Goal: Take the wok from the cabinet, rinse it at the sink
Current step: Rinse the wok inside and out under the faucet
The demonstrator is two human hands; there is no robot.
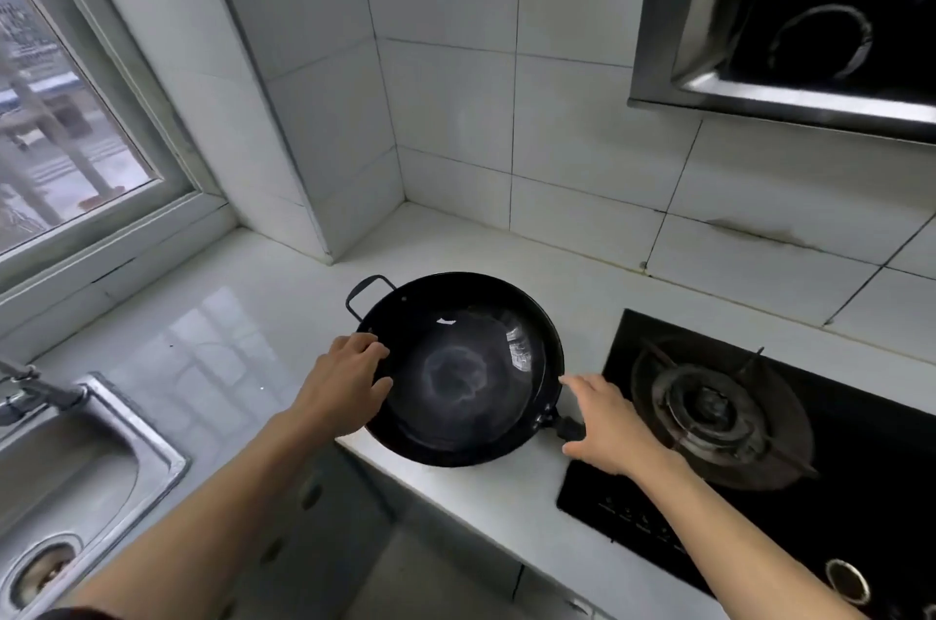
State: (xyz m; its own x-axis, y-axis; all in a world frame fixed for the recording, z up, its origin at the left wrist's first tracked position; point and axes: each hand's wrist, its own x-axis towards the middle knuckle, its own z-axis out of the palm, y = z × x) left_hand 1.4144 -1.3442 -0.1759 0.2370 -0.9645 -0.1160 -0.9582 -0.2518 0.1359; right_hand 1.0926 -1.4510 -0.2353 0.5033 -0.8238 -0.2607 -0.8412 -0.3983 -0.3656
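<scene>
A black wok (458,376) rests on the white countertop (243,346), overhanging its front edge a little. It has a small loop handle (365,291) at the far left and a dark long handle (566,427) at the near right. My left hand (344,386) grips the wok's left rim, fingers curled over the edge and thumb inside. Over the long handle, my right hand (610,427) is spread, with its index fingertip touching the rim. The steel sink (157,457) lies at the lower left, and its faucet (35,391) is above it.
A black gas stove (830,482) with a burner lies just right of the wok. A range hood (790,22) hangs at the upper right. White tiled walls form a corner behind the counter, and a window (61,123) is at the left. Cabinet fronts (324,518) lie below the counter edge.
</scene>
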